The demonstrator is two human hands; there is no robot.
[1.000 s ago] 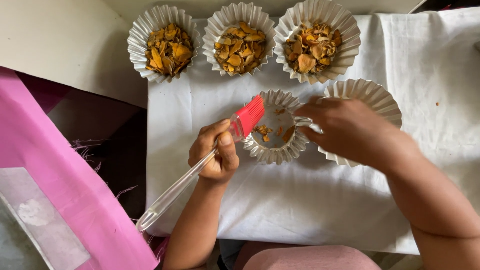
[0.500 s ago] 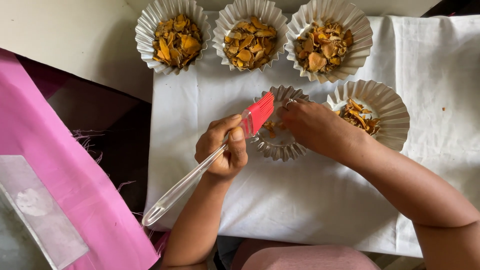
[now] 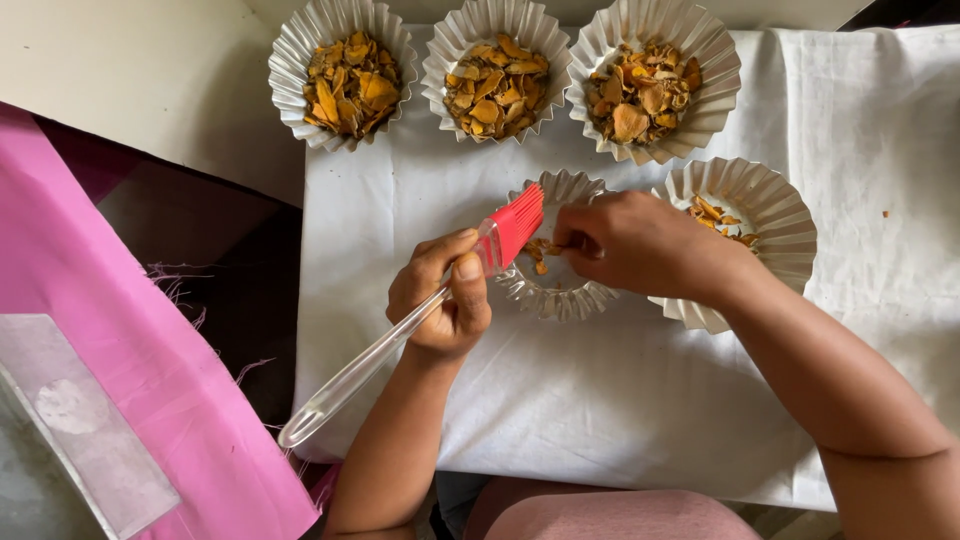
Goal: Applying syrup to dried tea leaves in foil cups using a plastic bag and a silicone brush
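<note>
1. Left hand (image 3: 440, 295): fingers curled shut around a brush, thumb pressed along the top of the handle.
2. Brush (image 3: 400, 335): clear handle running from the left fingers down and outward to a rounded end past the wrist; red bristle head (image 3: 516, 222) sticks up just beyond the fingertips, over the near rim of the small cup.
3. Right hand (image 3: 640, 245): fingers bent and pinched together at the far rim of the small cup; whether they grip the rim or a chip cannot be told.
4. Small fluted foil cup (image 3: 555, 290): sits between the two sets of fingers, on the cloth, with a few orange chips (image 3: 540, 255) inside, just under the bristles.
5. Larger fluted paper cup (image 3: 760, 215): behind the right hand's knuckles, partly covered by the wrist, a small heap of orange chips in it.
6. Three filled fluted paper cups: in a row well beyond both sets of fingertips — left (image 3: 345, 75), middle (image 3: 495, 70), right (image 3: 655, 80) — each full of orange chips.
7. White cloth (image 3: 600, 400): spread under the hands and all cups.
8. Pink fabric (image 3: 130, 330): well off to the outer side of the left fingers, a clear flat strip (image 3: 70, 420) lying on it.
</note>
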